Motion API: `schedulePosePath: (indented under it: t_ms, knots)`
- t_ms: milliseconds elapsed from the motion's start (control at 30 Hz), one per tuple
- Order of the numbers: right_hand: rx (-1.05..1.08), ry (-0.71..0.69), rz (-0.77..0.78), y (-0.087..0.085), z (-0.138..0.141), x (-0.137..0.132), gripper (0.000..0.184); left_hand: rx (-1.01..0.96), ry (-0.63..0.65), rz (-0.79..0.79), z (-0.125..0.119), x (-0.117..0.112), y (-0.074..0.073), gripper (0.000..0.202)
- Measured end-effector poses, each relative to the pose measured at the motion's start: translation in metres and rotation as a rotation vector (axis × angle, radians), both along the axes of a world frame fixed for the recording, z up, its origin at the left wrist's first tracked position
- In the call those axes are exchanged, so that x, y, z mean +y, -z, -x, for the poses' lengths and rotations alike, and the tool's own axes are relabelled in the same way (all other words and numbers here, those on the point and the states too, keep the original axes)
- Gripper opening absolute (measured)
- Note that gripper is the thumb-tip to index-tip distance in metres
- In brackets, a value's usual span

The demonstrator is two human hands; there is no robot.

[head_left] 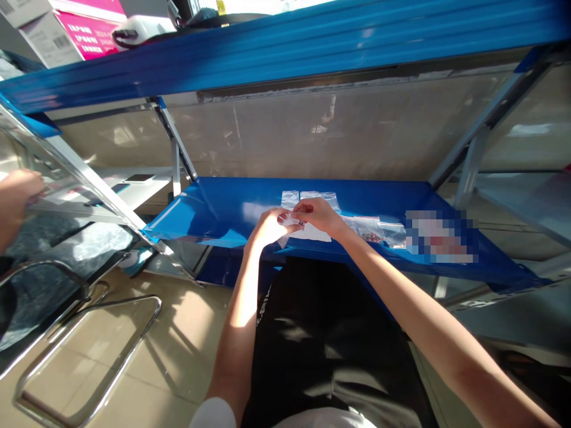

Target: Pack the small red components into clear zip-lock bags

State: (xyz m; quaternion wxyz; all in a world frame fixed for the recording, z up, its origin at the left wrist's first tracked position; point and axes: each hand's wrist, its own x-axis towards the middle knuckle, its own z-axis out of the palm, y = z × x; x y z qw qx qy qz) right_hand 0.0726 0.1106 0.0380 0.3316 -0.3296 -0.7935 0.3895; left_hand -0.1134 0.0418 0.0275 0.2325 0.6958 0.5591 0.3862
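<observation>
Both my hands meet over the front of a blue work shelf (223, 208). My left hand (269, 227) and my right hand (317, 215) pinch the same small clear plastic bag (292, 222) between their fingertips. The bag's contents are too small to make out. Two more clear bags (312, 198) lie flat on the shelf just behind my hands. A bag with small dark reddish pieces (375, 232) lies to the right of my right wrist.
A blurred patch (439, 238) sits on the shelf's right end. An upper blue shelf (285, 47) overhangs, bearing pink boxes (89, 27). Another person's hand (15, 196) shows at the far left by a glass counter. A chrome chair frame (89, 333) stands on the tiled floor.
</observation>
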Motion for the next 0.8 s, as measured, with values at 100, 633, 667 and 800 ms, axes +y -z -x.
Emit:
schedulePosePath:
  t_ms: [100,633,667,800]
  knots:
    - [-0.099,0.019,-0.099,-0.003,0.002,-0.001,0.029,-0.006,0.014,-0.001,-0.003,-0.003,-0.004,0.035]
    - [-0.344,0.241,-0.243,0.037,-0.016,0.009,0.013,-0.043,-0.111,-0.008,0.001,0.012,0.014,0.055]
    - [-0.370,0.232,-0.245,0.041,-0.015,0.008,0.014,-0.042,-0.115,-0.006,0.001,0.012,0.014,0.055]
    - [-0.423,0.210,-0.268,0.052,-0.010,0.007,0.013,-0.048,-0.127,0.011,0.001,0.012,0.012,0.055]
